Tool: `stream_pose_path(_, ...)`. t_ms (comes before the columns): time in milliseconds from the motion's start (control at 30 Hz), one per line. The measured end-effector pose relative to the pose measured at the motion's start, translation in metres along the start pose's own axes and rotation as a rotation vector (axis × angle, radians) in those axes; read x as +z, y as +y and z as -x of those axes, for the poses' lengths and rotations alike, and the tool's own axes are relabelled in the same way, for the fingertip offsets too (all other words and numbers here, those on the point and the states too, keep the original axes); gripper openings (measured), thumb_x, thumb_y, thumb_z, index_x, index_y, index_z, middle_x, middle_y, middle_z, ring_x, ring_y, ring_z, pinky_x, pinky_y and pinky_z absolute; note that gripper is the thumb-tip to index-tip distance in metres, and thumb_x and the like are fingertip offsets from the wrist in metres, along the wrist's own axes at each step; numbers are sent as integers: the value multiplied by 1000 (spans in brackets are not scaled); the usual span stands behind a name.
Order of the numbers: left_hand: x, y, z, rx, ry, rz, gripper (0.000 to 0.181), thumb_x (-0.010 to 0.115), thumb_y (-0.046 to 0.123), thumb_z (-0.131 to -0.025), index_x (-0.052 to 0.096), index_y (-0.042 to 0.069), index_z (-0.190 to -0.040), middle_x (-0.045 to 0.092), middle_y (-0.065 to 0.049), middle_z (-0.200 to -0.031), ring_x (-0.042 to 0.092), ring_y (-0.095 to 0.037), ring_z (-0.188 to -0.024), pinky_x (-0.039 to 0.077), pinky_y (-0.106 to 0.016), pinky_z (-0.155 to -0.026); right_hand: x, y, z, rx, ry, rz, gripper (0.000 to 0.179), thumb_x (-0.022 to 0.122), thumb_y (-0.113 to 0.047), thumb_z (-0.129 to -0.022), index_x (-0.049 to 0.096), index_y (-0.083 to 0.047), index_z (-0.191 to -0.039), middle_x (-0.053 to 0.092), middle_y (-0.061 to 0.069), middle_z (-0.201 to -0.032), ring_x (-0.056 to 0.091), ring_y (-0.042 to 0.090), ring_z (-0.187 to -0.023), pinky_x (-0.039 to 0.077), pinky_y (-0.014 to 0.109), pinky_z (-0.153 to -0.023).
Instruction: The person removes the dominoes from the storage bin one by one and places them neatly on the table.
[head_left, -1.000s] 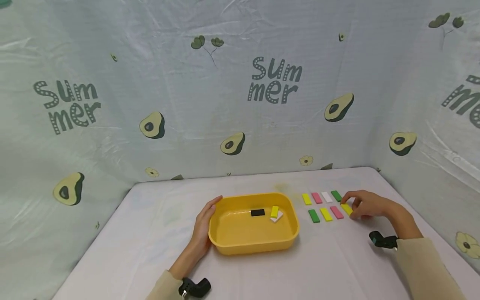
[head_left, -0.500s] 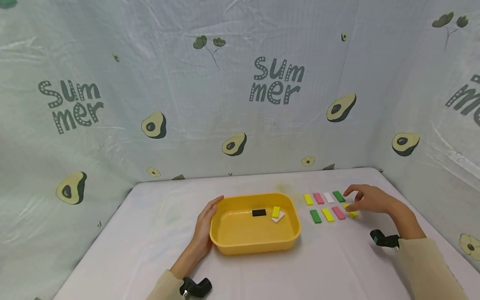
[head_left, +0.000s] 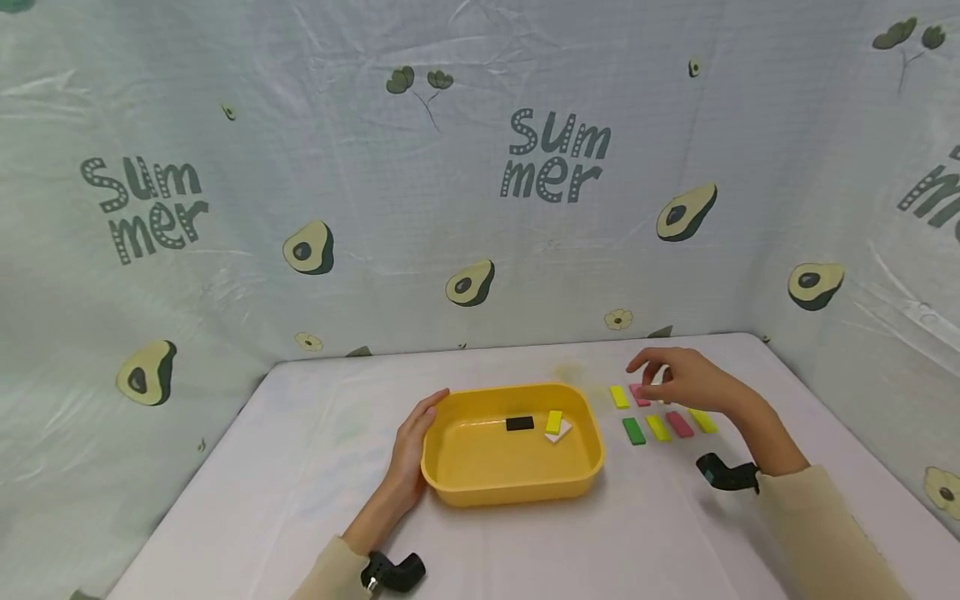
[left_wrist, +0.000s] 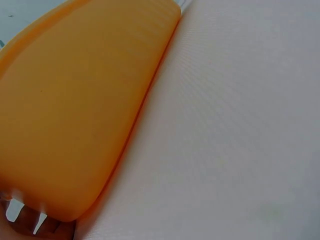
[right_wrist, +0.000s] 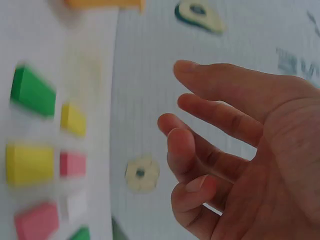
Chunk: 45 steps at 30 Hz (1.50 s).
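Observation:
My left hand [head_left: 405,454] rests along the left end of a yellow plastic tub [head_left: 510,492], fingers extended against its wall. In the left wrist view, those fingers [left_wrist: 57,231] show low beside the tub. Inside lie a black block [head_left: 519,423], a white block [head_left: 564,428] and a yellow block [head_left: 554,422] resting on the white one. My right hand [head_left: 693,379] hovers above two rows of small blocks, its fingers loosely bent and holding nothing in the right wrist view. The front row has a green block [head_left: 633,431], a pink block [head_left: 680,424] and yellow ones; the hand partly hides the back row.
A white cloth covers the table [head_left: 300,467]. Behind and to the right stands a pale curtain [head_left: 390,183] printed with avocados and lettering. A black wrist camera [head_left: 727,473] hangs below the right wrist, another [head_left: 393,573] below the left.
My right hand has let go of the rightmost yellow block, risen and moved left over the back row. That yellow block now lies in the front row. The left hand and tub stay put.

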<state>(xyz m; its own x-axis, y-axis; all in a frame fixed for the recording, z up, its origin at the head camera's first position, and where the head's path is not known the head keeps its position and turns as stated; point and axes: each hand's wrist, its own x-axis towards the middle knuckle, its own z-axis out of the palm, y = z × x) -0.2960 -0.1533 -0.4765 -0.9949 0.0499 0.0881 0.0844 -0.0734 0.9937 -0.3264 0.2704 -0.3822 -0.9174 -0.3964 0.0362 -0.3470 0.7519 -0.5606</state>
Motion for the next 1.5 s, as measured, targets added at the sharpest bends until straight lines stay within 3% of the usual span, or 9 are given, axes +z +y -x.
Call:
stream_pose_path(267, 0, 0, -2, 5, -1, -4, 46, 36, 29, -113, 50, 13, -153, 44, -6, -163, 45, -22, -146, 43, -15, -108, 27, -68, -32, -141, -68, 6, 39, 76, -23, -94, 64, -13, -130, 70, 4, -104, 62, 15, -74, 58, 25, -67)
stream_pose_path(367, 2, -1, -2, 14, -9, -7, 47, 36, 30, -113, 48, 11, -154, 42, -7, -163, 44, -22, -147, 42, -15, -109, 38, -87, -40, -111, -141, -8, 45, 76, -20, -93, 61, -12, -134, 70, 9, -110, 64, 16, -72, 59, 26, -65)
stream_pose_path(500, 5, -1, -4, 14, -9, 10, 47, 36, 28, -113, 48, 10, -154, 42, -7, -164, 41, -24, -149, 40, -19, -114, 57, -105, -45, 19, -212, -9, 55, 79, -15, -90, 56, -10, -140, 66, 17, -121, 66, 20, -70, 61, 28, -60)
stream_pose_path(733, 7, -1, -5, 11, -4, 17, 46, 37, 25, -112, 49, 10, -153, 43, -6, -163, 41, -24, -149, 39, -18, -113, 83, -105, -52, 126, -201, 111, 56, 82, -13, -87, 61, -3, -138, 64, 13, -111, 61, 19, -61, 57, 24, -56)
stream_pose_path(900, 5, -1, -5, 18, 5, 19, 46, 37, 25, -112, 49, 9, -153, 44, -6, -162, 43, -24, -148, 41, -15, -110, 92, -106, -57, 147, -180, 161, 38, 77, -6, -89, 67, -1, -125, 62, 12, -101, 59, 22, -66, 55, 25, -55)
stream_pose_path(1067, 4, -2, -2, 4, 5, 5, 46, 36, 26, -113, 49, 11, -154, 43, -7, -163, 43, -25, -148, 41, -16, -110, 101, -105, -59, 102, -188, 264, 5, 68, 0, -93, 66, -2, -97, 55, 10, -83, 57, 23, -71, 49, 27, -56)
stream_pose_path(1233, 5, -4, -1, 6, 20, 6, 45, 36, 26, -112, 51, 12, -153, 45, -8, -161, 46, -21, -143, 43, -12, -105, 104, -103, -61, 9, -172, 295, 13, 69, 2, -91, 61, -3, -82, 47, 6, -72, 52, 23, -67, 41, 30, -59)
stream_pose_path(1367, 6, -4, -2, 11, 21, 13, 45, 37, 26, -112, 50, 11, -153, 45, -8, -161, 48, -19, -142, 44, -11, -104, 105, -102, -62, -5, -174, 254, 6, 71, 5, -87, 69, 0, -89, 54, 7, -76, 53, 22, -68, 41, 29, -58)
stream_pose_path(1500, 6, -4, -4, 22, 13, 26, 46, 37, 27, -113, 48, 9, -154, 44, -9, -162, 45, -23, -145, 43, -13, -106, 104, -101, -64, 4, -181, 230, 20, 71, 4, -87, 75, 1, -106, 64, 9, -90, 57, 22, -72, 46, 28, -59)
